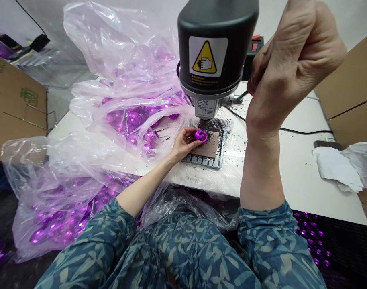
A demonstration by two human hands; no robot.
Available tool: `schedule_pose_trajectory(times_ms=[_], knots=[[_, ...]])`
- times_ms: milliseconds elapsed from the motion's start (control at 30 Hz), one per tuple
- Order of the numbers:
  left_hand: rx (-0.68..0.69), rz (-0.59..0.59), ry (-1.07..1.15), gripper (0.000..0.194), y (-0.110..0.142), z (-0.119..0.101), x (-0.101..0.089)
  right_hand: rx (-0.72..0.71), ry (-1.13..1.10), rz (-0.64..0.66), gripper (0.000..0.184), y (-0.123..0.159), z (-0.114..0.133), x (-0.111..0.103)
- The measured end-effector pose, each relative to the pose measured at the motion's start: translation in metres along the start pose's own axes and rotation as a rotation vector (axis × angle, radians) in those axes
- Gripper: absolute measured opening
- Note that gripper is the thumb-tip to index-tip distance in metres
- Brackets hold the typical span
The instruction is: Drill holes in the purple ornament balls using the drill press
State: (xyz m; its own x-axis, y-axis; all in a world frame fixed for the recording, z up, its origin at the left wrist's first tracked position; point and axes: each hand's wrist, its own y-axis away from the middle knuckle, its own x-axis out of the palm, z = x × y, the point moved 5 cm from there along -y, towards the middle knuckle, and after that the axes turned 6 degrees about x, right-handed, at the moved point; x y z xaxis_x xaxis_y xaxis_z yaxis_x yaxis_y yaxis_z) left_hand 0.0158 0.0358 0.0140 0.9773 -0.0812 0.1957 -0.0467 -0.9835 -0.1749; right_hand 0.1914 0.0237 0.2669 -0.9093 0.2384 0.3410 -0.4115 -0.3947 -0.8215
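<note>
Between the thumb and fingers of my left hand (185,143) is a shiny purple faceted ball (200,136). It sits over a wooden board (209,148) on the metal base (217,161) of a bench drill press, directly beneath the chuck (204,122). The drill press (218,40) has a black head with a yellow warning label. My right hand (300,60) is raised at its right side, fingers wrapped round the feed lever (243,95). Where the drill tip meets the ball is too small to make out. Dark shavings (227,127) lie around the base.
A clear plastic bag (111,48) of purple balls (132,118) lies on the white table (294,160) at left. Another bag (29,176) of balls hangs lower left. Crumpled white paper (337,168) lies at right. Cardboard boxes (17,104) flank the table; a black cable (305,131) crosses it.
</note>
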Motion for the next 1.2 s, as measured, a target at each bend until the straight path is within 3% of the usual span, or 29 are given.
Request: schedule_pose_trajectory(times_ms=[300, 433, 667, 900, 1200], knots=[[0.143, 0.044, -0.161, 0.062, 0.007, 0.006, 0.014, 0.052, 0.062, 0.012, 0.044, 0.001, -0.003, -0.001], [0.179, 0.032, -0.271, 0.058, 0.011, 0.007, 0.017, 0.016, 0.072, -0.008, 0.055, 0.0, -0.003, -0.001], [0.141, 0.003, -0.213, 0.058, 0.012, 0.011, 0.018, 0.03, 0.063, -0.024, 0.065, 0.003, 0.004, 0.0], [0.177, 0.008, -0.193, 0.059, 0.013, 0.013, 0.018, 0.018, 0.194, -0.094, 0.064, 0.03, 0.012, -0.013], [0.293, 0.041, -0.293, 0.059, 0.011, 0.021, 0.014, -0.275, 0.142, -0.082, 0.059, 0.055, 0.012, -0.023]])
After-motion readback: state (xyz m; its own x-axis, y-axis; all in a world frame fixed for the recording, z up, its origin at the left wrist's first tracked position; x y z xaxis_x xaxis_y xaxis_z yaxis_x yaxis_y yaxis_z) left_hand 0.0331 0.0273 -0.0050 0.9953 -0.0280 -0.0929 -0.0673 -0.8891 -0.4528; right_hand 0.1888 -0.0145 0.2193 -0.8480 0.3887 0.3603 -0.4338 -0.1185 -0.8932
